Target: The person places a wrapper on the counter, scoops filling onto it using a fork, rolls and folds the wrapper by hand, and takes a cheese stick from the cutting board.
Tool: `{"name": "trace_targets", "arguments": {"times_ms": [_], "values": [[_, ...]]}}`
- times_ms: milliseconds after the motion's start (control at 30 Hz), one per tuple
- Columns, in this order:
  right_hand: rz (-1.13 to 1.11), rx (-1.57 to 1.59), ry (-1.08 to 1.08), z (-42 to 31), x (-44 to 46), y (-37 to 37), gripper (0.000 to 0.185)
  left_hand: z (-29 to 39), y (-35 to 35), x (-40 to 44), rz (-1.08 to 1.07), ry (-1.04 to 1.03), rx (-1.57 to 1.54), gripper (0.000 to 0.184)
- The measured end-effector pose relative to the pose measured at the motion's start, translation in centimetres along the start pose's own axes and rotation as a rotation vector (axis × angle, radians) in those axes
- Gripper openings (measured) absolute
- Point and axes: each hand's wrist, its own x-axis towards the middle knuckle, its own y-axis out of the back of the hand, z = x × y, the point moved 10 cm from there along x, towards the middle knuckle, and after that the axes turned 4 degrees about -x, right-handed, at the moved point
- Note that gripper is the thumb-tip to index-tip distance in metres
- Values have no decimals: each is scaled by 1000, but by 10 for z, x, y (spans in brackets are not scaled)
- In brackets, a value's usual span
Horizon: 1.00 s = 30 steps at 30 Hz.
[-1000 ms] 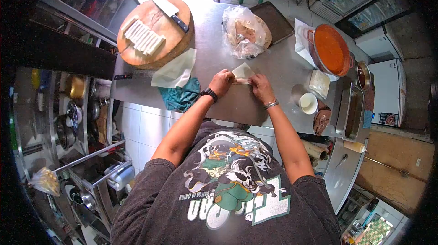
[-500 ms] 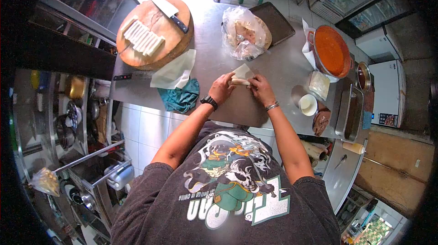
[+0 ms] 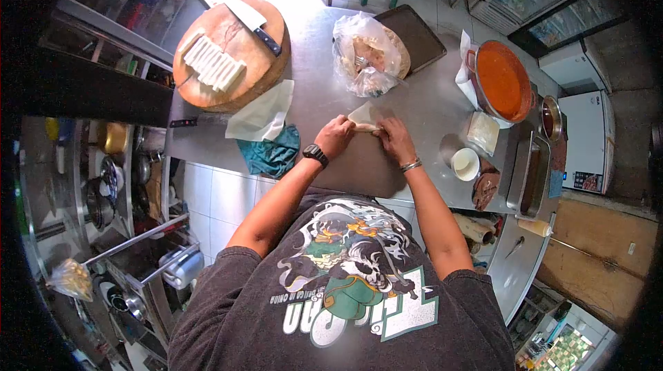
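Observation:
My left hand (image 3: 336,138) and my right hand (image 3: 396,140) pinch the two ends of a partly rolled spring roll wrapper (image 3: 364,114) on the steel table. Its near edge is a narrow roll between my fingertips, while a pale flap lies flat beyond it. What is inside the roll is hidden. Past my hands sits a clear plastic bag (image 3: 366,46) of pale filling with a fork in it. More wrapper sheets (image 3: 262,112) lie to the left, beside a teal cloth (image 3: 273,152). Several white rolls (image 3: 214,64) are lined up on a round wooden chopping board (image 3: 255,71).
A cleaver (image 3: 243,17) rests on the board; another knife handle (image 3: 183,123) shows beside it. At right are a pot of orange-red sauce (image 3: 503,81), a white cup (image 3: 465,162), a wrapped white pack (image 3: 483,129) and a metal tray (image 3: 528,176). A dark tray (image 3: 421,36) lies behind the bag.
Both hands have shifted slightly at the roll, and less of the wrapper's flat flap shows. The right fingers are more curled over its end. The other things on the table stay put.

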Motion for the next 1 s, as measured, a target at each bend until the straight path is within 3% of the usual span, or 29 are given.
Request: {"name": "trace_targets", "arguments": {"times_ms": [167,667,867,933,1000], "values": [[25,-11,-24,4,-1,-1,18,7,9,2,77,-64,-20,12],[6,15,-47,12,12,-2,15,-22,15,18,-5,187,-199,18],[39,-29,-36,6,10,4,23,-20,18,28,-67,203,-240,19],[5,-31,36,1,9,-1,27,2,25,30,10,17,-187,24],[5,-31,43,2,10,-1,26,6,17,29,-47,16,-145,25]]}}
